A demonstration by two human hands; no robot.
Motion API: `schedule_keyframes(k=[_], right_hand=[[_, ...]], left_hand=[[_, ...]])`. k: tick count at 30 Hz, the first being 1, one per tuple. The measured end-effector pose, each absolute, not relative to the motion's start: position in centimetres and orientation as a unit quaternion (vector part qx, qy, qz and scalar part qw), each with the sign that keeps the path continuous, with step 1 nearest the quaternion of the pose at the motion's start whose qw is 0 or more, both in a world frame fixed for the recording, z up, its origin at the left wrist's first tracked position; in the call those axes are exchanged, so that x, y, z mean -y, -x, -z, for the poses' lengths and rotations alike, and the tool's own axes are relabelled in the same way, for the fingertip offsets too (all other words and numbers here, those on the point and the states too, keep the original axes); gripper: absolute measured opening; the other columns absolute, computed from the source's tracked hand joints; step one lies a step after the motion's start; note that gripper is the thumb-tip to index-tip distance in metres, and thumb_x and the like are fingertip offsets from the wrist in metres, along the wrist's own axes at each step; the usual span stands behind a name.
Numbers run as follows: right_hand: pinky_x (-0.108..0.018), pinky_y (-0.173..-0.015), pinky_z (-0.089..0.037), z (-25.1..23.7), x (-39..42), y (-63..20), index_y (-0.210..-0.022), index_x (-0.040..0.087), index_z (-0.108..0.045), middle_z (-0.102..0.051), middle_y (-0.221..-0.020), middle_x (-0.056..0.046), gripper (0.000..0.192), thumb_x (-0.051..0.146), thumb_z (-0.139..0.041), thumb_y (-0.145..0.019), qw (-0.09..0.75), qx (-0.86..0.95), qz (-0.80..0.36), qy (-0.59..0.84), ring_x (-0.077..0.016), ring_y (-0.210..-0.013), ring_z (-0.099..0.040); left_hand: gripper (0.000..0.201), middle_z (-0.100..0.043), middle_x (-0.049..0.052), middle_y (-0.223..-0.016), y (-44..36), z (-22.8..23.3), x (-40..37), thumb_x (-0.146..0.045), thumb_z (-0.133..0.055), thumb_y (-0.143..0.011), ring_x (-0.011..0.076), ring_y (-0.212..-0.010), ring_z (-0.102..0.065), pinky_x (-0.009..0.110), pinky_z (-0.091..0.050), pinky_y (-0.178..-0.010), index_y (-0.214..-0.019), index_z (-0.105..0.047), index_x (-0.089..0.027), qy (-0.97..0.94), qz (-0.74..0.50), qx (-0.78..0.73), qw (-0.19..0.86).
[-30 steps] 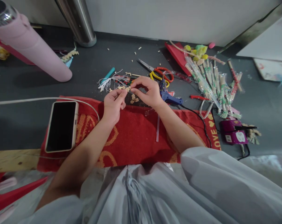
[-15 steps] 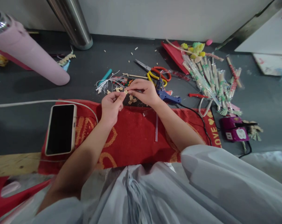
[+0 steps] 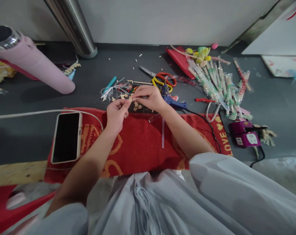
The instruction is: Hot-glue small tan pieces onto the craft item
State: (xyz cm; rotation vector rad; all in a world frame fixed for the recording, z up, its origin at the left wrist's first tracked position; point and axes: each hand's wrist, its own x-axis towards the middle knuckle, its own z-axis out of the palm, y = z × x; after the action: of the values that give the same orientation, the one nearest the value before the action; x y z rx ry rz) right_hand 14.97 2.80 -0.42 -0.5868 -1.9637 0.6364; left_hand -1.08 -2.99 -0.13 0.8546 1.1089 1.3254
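My left hand [image 3: 117, 113] pinches a small pale beige piece [image 3: 131, 99] between thumb and forefinger; its exact kind is too small to make out. My right hand [image 3: 149, 98] is closed on the same piece from the other side, fingertips nearly meeting the left ones. Just under and behind the hands lie several loose beige bits [image 3: 136, 106]. Beyond them are a bundle of white strings [image 3: 115, 89], a teal stick [image 3: 110, 83] and a thin wooden stick [image 3: 144, 83]. A blue glue gun [image 3: 174, 102] rests beside my right wrist.
Orange-and-yellow scissors [image 3: 163, 80] lie behind the glue gun. A red towel [image 3: 138, 143] covers the near table edge, with a phone [image 3: 66, 137] at its left. Pink [image 3: 45, 67] and steel [image 3: 81, 32] bottles stand at left. Wrapped sticks [image 3: 216, 78] and a purple box [image 3: 245, 134] are at right.
The view has shifted slightly, so the table's things sit a little lower. Both hands keep their pinch on the small beige piece, with only slight finger movement.
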Motion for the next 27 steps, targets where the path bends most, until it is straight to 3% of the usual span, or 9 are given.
schedule_keyframes(k=[12, 16, 27], right_hand=[[-0.024, -0.064, -0.051, -1.3, 1.8, -17.6, -0.095, 0.018, -0.075, -0.074, -0.08, -0.005, 0.024, 0.037, -0.064, -0.087, 0.434, 0.814, -0.272, 0.276, -0.0109, -0.07, -0.064], [-0.022, -0.06, -0.049, -0.9, 3.7, -17.3, -0.092, 0.016, -0.073, -0.072, -0.079, -0.005, 0.025, 0.038, -0.063, -0.088, 0.457, 0.782, -0.259, 0.336, -0.0102, -0.067, -0.062], [-0.026, -0.067, -0.051, 0.6, 4.0, -15.7, -0.088, 0.016, -0.064, -0.065, -0.074, -0.003, 0.019, 0.033, -0.057, -0.09, 0.511, 0.774, -0.154, 0.34, -0.0107, -0.066, -0.057]], left_hand=[[0.044, -0.045, -0.007, -0.043, 0.8, -0.1, 3.9, -0.05, -0.087, -0.049, 0.0013, -0.033, -0.031, 0.018, -0.022, -0.034, -0.066, -0.066, -0.015, -0.443, -0.472, -0.416, 0.639], [0.045, -0.043, -0.006, -0.038, 0.6, 0.0, 4.0, -0.054, -0.084, -0.052, 0.0023, -0.033, -0.032, 0.018, -0.022, -0.035, -0.066, -0.068, -0.014, -0.471, -0.471, -0.414, 0.62], [0.043, -0.047, -0.006, -0.04, 0.9, 0.1, 3.6, -0.055, -0.084, -0.053, 0.0035, -0.035, -0.035, 0.018, -0.024, -0.036, -0.069, -0.07, -0.017, -0.47, -0.524, -0.45, 0.55]])
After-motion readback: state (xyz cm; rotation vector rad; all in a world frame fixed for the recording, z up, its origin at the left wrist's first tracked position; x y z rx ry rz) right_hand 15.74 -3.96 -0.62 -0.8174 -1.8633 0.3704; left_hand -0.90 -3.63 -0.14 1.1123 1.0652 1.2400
